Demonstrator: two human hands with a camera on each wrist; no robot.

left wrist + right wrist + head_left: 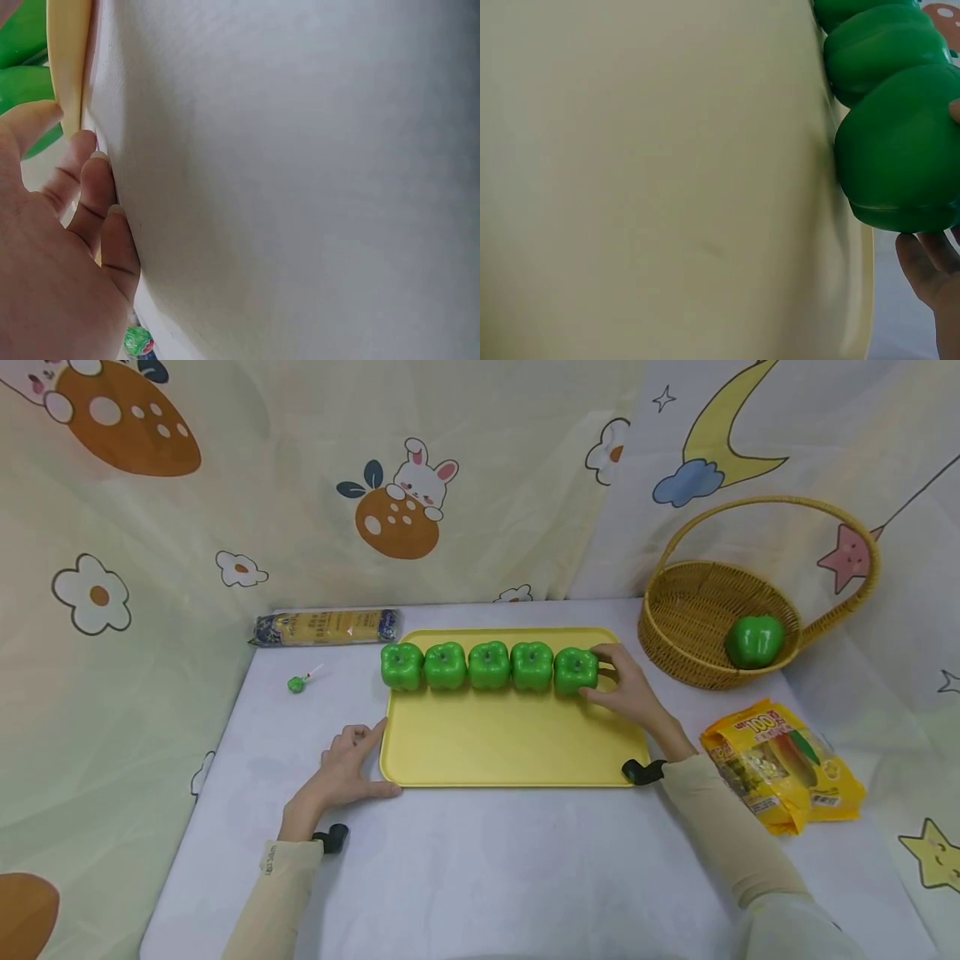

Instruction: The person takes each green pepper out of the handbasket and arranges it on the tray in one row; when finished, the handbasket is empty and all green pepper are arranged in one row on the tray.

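Observation:
A row of several green bell peppers (489,665) stands along the far side of the yellow tray (510,743). My right hand (626,689) holds the rightmost bell pepper (576,671) between thumb and fingers; in the right wrist view this pepper (900,150) touches its neighbour or nearly does. At the tray's left edge, my left hand (345,768) rests with thumb and index finger spread against the rim. The left wrist view shows the left fingers (97,187) beside the tray's rim (69,60), holding no pepper.
A wicker basket (675,643) with a tall handle stands at the back right, one green bell pepper (754,642) inside. Yellow snack bags (783,768) lie in front of it. At the back left are a long wrapped packet (326,627) and a green lollipop (297,683).

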